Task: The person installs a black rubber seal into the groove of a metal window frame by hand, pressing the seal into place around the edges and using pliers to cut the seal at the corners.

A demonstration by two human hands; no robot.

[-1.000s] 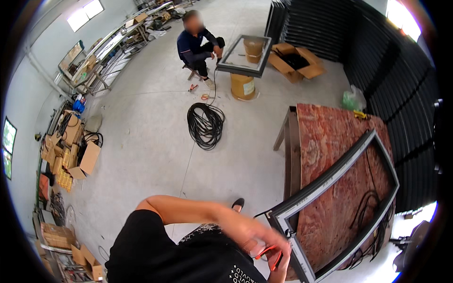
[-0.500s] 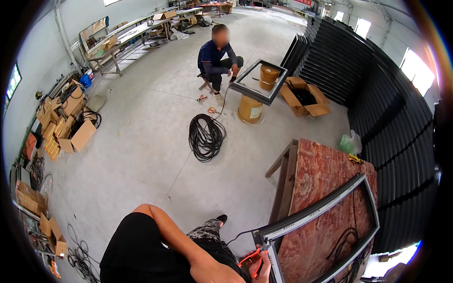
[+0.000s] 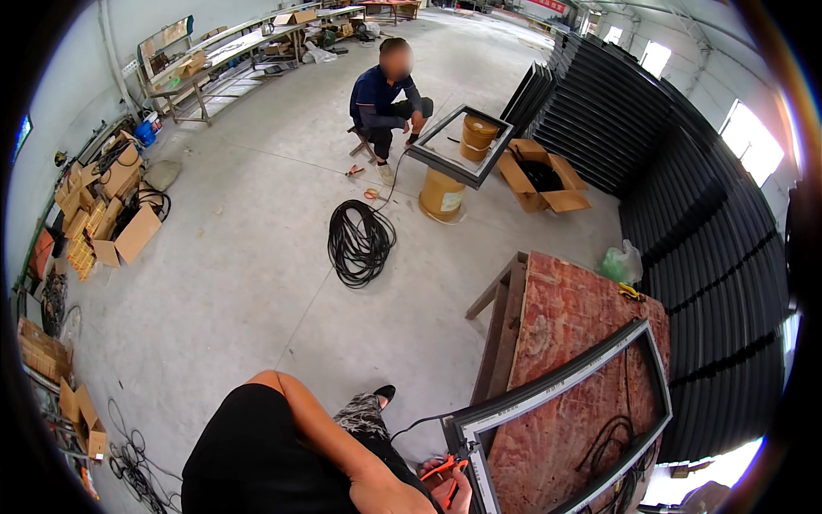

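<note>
At the bottom of the view, my right hand (image 3: 461, 494) is closed around pliers (image 3: 442, 469) with orange handles. Their jaws are at the near left corner of a dark rectangular frame (image 3: 556, 386) with pale inner faces. A thin black strip (image 3: 414, 425) runs from that corner toward my legs. The frame rests tilted on a worn reddish board-topped table (image 3: 556, 301). My left forearm (image 3: 321, 428) reaches down toward the pliers; its fingers cannot be made out.
Yellow-handled pliers (image 3: 631, 292) and black cord (image 3: 618, 433) lie on the table. Ahead, a coil of black strip (image 3: 361, 244) lies on the floor. A seated person (image 3: 385, 98) is beside another frame (image 3: 458, 176) on a bucket (image 3: 441, 194). Stacked dark frames (image 3: 685, 214) line the right.
The whole scene has shifted slightly left in the view. The orange-handled pliers stay at the frame's corner in my hand, and the seated person keeps the same place.
</note>
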